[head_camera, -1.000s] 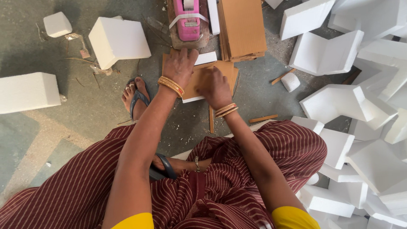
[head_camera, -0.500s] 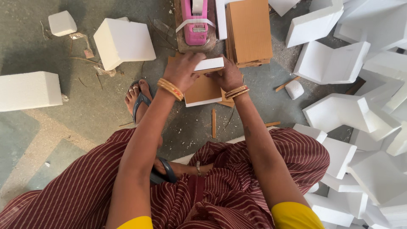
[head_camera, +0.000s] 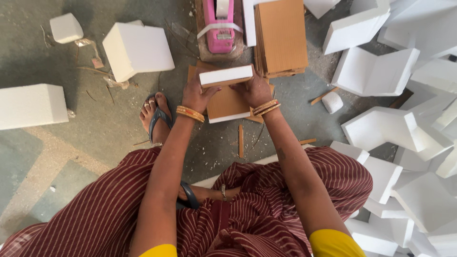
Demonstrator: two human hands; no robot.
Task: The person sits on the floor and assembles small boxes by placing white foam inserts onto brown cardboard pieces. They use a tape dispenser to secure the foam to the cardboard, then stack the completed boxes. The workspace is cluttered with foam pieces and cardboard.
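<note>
— At twelve o'clock from the seated person's lap, what were the hands doing?

— Both were closed on one white foam slab (head_camera: 225, 75), faced underneath with brown board. The left hand (head_camera: 197, 93) gripped its nine o'clock end and the right hand (head_camera: 255, 90) its three o'clock end, fingers curled round the edges and thumbs toward the body. It looked like a grip to keep the slab level and square.

— Where was the slab?

— Raised just above a brown cardboard sheet (head_camera: 227, 102) lying on the floor (head_camera: 95, 123), apart from it as far as I could tell.

— And around it?

— A pink tape dispenser (head_camera: 218, 26) sat at twelve o'clock, near enough to reach, with a stack of cardboard sheets (head_camera: 281, 38) just beside it at one o'clock. A large foam block (head_camera: 138, 50) lay at ten o'clock, another foam block (head_camera: 31, 105) further off at nine, and a heap of angled foam pieces (head_camera: 404, 133) filled the three o'clock side. The person's sandalled foot (head_camera: 154, 116) rested at eight o'clock, just beside the sheet.
</note>
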